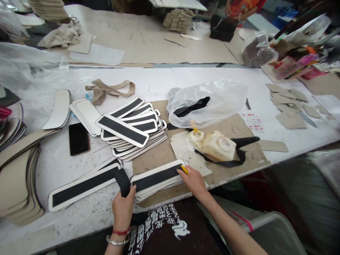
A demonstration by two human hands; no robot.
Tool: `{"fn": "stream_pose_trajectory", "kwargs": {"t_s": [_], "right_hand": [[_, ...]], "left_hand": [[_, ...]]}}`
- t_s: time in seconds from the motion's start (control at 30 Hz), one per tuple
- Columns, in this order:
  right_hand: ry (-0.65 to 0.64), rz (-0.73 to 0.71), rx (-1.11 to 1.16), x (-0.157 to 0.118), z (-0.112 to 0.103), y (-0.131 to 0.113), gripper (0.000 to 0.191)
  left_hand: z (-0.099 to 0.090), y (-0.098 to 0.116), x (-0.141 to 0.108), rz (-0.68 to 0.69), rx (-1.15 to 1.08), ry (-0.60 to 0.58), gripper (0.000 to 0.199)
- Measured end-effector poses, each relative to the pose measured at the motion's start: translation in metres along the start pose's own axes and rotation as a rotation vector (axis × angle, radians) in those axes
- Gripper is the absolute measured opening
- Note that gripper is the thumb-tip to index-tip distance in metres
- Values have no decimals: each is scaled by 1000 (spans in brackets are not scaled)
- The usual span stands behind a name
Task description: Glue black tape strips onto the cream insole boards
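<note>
My left hand point(123, 207) is closed on a loose black strip point(122, 182), with the thumb by the left end of a neat stack of cream panels point(148, 195). A black band runs along the top panel. My right hand point(195, 182) pinches a short yellow stick-like tool point(184, 170) over the stack's right end; its working tip is hard to make out. Left of the stack lies a long cream panel with a black band point(85, 187), and the loose strip overlaps its right end. Behind, similar banded panels point(122, 129) are heaped at angles.
A stained whitish plastic container point(220, 145) stands on brown board at right, behind it a clear bag point(212, 102) with black material. A phone point(79, 139) lies left. Curved beige pieces point(16, 180) are stacked at far left. The table's front edge point(239, 177) slants up rightward.
</note>
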State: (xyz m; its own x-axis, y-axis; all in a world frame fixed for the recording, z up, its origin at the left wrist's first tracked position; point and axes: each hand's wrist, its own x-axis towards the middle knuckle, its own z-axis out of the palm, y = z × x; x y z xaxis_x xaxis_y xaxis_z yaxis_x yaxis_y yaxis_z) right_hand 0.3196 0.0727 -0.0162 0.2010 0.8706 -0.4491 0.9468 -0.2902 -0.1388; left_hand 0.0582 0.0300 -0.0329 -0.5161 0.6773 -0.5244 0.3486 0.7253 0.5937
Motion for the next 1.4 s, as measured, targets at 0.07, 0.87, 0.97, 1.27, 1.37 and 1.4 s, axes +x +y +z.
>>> {"fn": "stream_pose_trajectory", "kwargs": {"t_s": [0.07,0.87,0.97,1.27,1.37,1.4], "right_hand": [[-6,-4,3,0,-1,0,33],[-4,8,-52,2,2,-2,36],[-3,2,-55,3,2,-1,34],[-13,15,-43,5,2,-3,33],[0,-1,-41,6,4,-1,32],[1,-8,-40,6,6,0,32]], "left_hand": [[0,-1,0,7,-9,-2,41],[3,3,-5,20,-15,8,42],[4,3,-4,-1,18,0,42],[3,11,-6,-6,34,-7,40],[5,9,-6,9,12,7,39],[6,8,-6,17,-2,16,39]]}}
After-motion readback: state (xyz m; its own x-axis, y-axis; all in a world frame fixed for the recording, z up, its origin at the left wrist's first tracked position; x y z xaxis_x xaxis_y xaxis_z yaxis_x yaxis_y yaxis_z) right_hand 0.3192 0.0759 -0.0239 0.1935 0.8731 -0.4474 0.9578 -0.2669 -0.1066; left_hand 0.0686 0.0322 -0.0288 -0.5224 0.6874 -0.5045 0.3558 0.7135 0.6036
